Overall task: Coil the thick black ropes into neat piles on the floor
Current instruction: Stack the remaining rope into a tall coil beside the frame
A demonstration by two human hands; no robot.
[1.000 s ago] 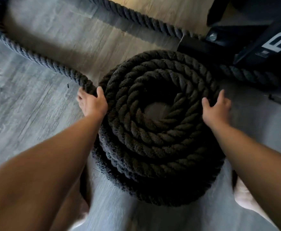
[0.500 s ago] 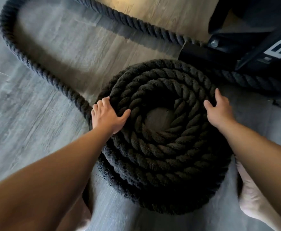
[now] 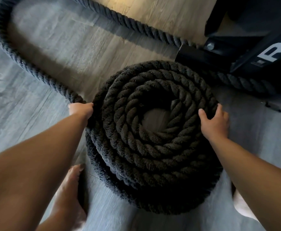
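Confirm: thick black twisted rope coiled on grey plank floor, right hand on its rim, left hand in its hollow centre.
Wrong: head view shows the left hand gripping the thick black twisted rope at the coil's outer left edge. The rest holds.

One rope pile (image 3: 153, 155), one loose rope loop (image 3: 28, 66) at ten o'clock, two hands, left hand (image 3: 80, 110) and right hand (image 3: 214, 121), one bare foot (image 3: 68, 194) at seven, one black frame (image 3: 253, 39) at two.
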